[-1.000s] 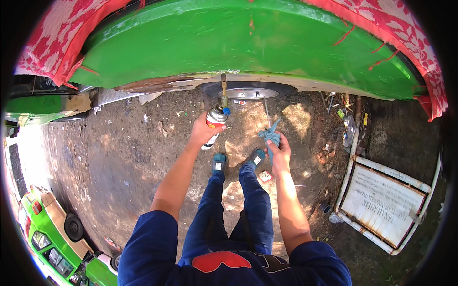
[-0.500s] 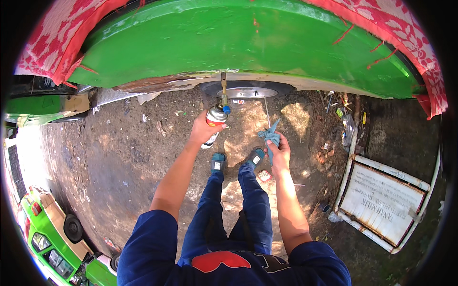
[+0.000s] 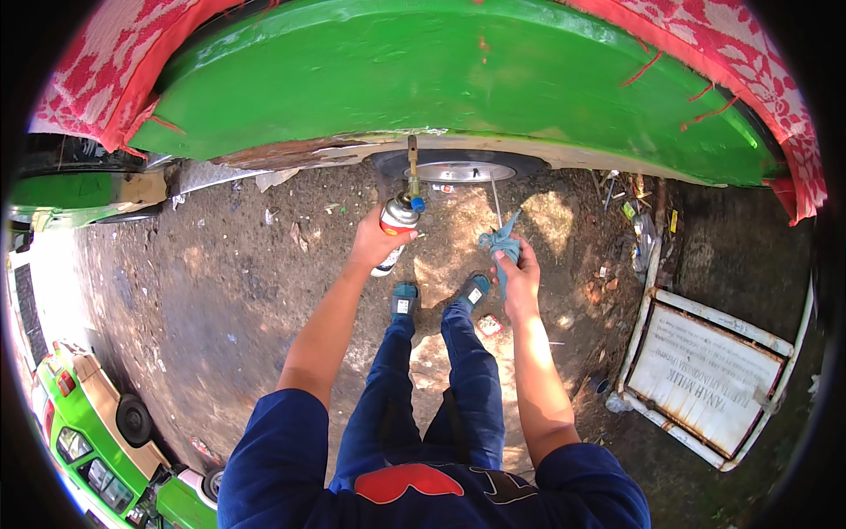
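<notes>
My left hand is closed round a gas canister torch, a white and red can with a brass burner and a blue knob on top. The burner points away from me, toward the lower edge of a green vehicle panel. In my right hand is a thin metal rod, its near end wrapped in a knotted blue-grey cloth. The rod's far end lies in front of the wheel under the panel; I cannot tell whether it touches anything. No flame can be made out.
Red patterned cloth hangs along both sides of the green panel. A rusty white framed sign lies at the right, near plastic litter. Brown dirt ground spreads between my feet and a green vehicle at lower left.
My right hand, with the cloth-wrapped rod, has shifted slightly to the right and nearer to me. The left hand and the torch have hardly moved.
</notes>
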The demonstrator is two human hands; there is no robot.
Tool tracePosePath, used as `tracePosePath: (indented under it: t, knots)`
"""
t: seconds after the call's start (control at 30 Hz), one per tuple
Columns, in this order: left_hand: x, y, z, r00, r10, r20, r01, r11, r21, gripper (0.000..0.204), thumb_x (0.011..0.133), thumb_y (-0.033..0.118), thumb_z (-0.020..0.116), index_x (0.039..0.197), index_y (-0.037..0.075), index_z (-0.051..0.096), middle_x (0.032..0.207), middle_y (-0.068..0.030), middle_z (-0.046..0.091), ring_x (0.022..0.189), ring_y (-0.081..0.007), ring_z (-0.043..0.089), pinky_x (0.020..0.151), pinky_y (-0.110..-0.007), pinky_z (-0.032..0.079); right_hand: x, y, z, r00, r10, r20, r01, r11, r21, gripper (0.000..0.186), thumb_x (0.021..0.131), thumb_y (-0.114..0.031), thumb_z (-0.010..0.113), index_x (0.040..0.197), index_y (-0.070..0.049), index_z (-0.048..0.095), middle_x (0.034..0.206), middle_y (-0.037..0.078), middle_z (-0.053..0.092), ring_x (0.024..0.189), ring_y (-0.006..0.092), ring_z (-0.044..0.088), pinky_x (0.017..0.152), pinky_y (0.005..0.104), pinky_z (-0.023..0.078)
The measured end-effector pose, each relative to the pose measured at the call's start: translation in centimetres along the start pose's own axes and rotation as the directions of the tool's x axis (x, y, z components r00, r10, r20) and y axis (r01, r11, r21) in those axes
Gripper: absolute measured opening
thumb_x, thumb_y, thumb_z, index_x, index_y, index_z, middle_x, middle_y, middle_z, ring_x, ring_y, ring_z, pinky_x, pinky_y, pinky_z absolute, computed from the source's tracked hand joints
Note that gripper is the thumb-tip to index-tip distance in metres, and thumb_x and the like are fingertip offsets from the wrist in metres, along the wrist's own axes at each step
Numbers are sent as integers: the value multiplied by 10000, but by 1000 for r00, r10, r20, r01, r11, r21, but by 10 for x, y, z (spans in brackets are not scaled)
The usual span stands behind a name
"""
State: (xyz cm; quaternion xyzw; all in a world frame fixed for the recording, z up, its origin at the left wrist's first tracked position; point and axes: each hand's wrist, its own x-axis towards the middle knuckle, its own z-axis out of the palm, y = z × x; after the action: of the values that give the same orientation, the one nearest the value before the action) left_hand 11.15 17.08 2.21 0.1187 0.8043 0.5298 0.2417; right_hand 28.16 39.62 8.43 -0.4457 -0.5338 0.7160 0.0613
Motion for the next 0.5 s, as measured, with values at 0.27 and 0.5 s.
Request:
tracePosePath:
  t: [0.27, 0.5]
  knots:
    - [-13, -28, -14, 996, -86, -16, 86, 996, -12, 600, 661, 231, 916, 1134, 8, 621, 1037, -130, 716, 953, -222, 694, 868, -364, 539, 18, -41, 25, 986, -21, 167, 79, 935, -346, 380, 869, -106, 731, 1227, -38, 622, 960, 64, 678, 678, 121, 627, 596, 288, 510]
    - [-43, -50, -23, 992, -128, -19, 128, 992, 3, 604, 645, 249, 921, 1103, 2, 613, 1031, -141, 714, 956, -245, 698, 865, -376, 540, 84, -71, 39, 878, -362, 312, 470, 539, -699, 365, 816, -193, 787, 1168, -132, 717, 1018, 118, 741, 857, 256, 723, 769, 344, 552]
